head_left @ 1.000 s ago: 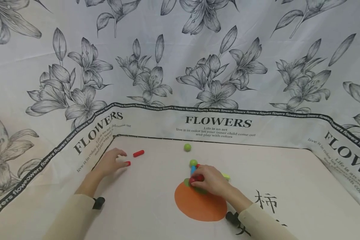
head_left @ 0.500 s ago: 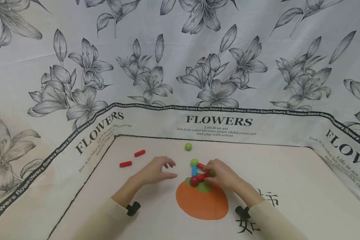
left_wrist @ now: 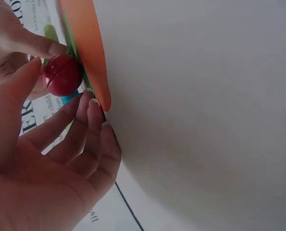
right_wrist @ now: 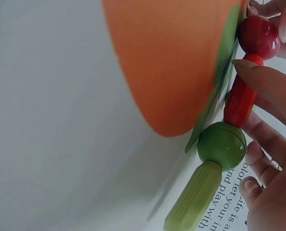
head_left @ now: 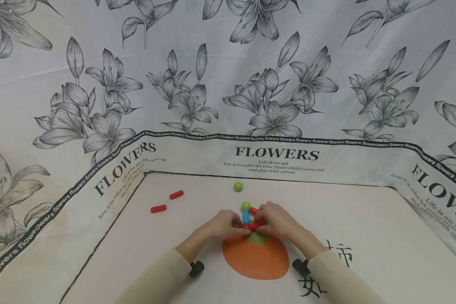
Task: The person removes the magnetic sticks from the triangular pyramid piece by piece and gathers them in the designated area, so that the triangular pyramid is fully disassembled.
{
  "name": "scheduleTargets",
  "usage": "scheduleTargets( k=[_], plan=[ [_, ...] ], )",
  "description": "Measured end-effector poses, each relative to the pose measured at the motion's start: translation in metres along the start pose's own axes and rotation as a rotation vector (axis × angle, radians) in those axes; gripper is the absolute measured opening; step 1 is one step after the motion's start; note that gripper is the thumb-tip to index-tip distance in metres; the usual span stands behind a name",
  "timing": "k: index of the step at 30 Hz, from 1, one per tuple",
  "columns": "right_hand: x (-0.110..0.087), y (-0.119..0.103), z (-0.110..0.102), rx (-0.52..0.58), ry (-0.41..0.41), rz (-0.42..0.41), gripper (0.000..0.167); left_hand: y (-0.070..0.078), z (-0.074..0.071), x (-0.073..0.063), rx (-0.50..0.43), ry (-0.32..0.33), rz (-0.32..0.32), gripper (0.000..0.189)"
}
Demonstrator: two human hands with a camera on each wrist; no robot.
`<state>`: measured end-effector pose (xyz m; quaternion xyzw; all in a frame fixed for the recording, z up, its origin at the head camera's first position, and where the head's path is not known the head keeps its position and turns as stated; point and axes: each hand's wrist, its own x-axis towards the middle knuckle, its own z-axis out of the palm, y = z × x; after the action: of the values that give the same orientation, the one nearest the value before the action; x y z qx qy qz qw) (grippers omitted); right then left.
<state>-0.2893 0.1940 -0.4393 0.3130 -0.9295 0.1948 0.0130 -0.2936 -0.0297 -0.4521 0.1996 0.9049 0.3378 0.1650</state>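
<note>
My left hand (head_left: 223, 223) has its thumb and fingertips around a dark red ball (left_wrist: 62, 75), pinching it. My right hand (head_left: 275, 217) pinches a red rod (right_wrist: 240, 98) between thumb and fingers. One end of that rod meets the red ball; a dark green ball (right_wrist: 222, 146) is on its other end. From the green ball a yellow-green rod (right_wrist: 193, 199) sticks out, seen in the right wrist view. Beyond the hands in the head view, a blue rod (head_left: 245, 216) runs from the red ball to a light green ball (head_left: 245, 206), where another red rod (head_left: 253, 210) joins, partly hidden.
Two loose red rods (head_left: 158, 208) lie to the left on the pale cloth. A loose light green ball (head_left: 238, 186) sits farther back. Under the hands is a printed orange persimmon (head_left: 255, 259). A flower-printed curtain (head_left: 273, 114) rises behind and at both sides.
My left hand has let go of a red rod on the left and come right to the red ball. My right hand has shifted from the red ball to the red rod beside it.
</note>
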Motion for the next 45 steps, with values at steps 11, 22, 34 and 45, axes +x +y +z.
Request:
scheduleTargets(
  k=[11,22,34,45],
  plan=[
    [0.002,-0.004,0.0,0.004,0.001,0.001,0.01,0.008,0.006,0.006,0.001,0.046,-0.03,0.03],
    [0.003,-0.002,0.002,-0.032,0.01,-0.045,0.015,0.008,0.007,0.006,-0.001,0.053,-0.032,0.028],
    [0.001,-0.005,-0.002,-0.025,-0.035,-0.029,0.013,0.0,-0.006,0.002,-0.008,0.022,-0.053,0.029],
    [0.003,-0.007,-0.003,0.022,-0.09,-0.002,0.015,-0.004,-0.008,0.003,-0.005,-0.014,-0.06,0.028]
  ],
)
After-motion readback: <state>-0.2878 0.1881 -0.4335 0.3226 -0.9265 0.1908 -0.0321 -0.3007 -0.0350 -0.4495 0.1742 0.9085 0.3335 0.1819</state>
